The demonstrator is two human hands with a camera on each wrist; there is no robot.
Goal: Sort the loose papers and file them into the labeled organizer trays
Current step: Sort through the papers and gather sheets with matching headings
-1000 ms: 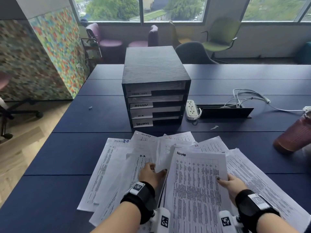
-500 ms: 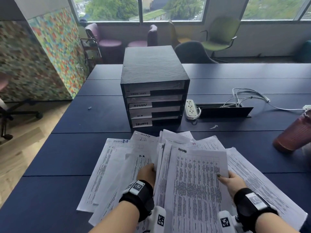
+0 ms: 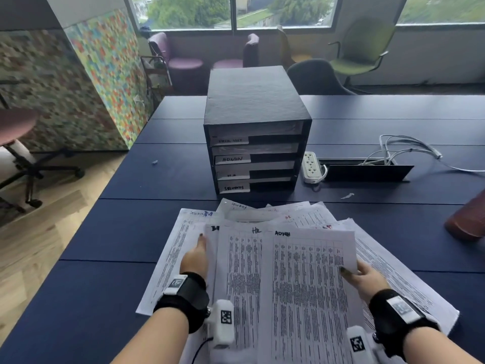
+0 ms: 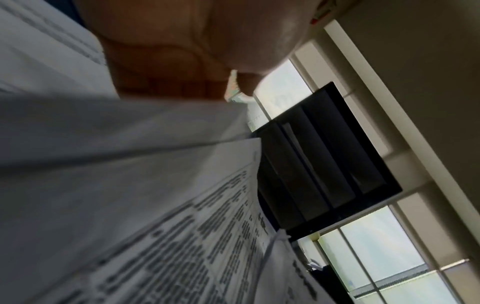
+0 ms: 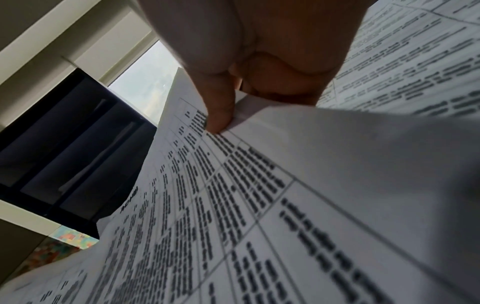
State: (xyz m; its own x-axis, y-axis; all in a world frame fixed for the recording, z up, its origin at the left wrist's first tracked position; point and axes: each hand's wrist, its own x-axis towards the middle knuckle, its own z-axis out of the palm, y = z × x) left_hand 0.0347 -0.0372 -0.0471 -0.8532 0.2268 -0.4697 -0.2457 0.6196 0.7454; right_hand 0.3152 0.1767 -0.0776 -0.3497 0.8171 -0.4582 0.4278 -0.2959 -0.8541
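Printed papers fanned before black four-tray organizer.

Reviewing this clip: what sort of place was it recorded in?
Most likely an office meeting room: a long dark blue table with a power strip, a labeled paper organizer, and office chairs by big windows.

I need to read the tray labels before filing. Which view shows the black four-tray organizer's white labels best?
The head view: the black four-tray organizer faces the camera, ADMIN and a bottom label like SECURITY readable; the other two are too faint. Both wrist views show it only sideways and dark, labels unreadable.
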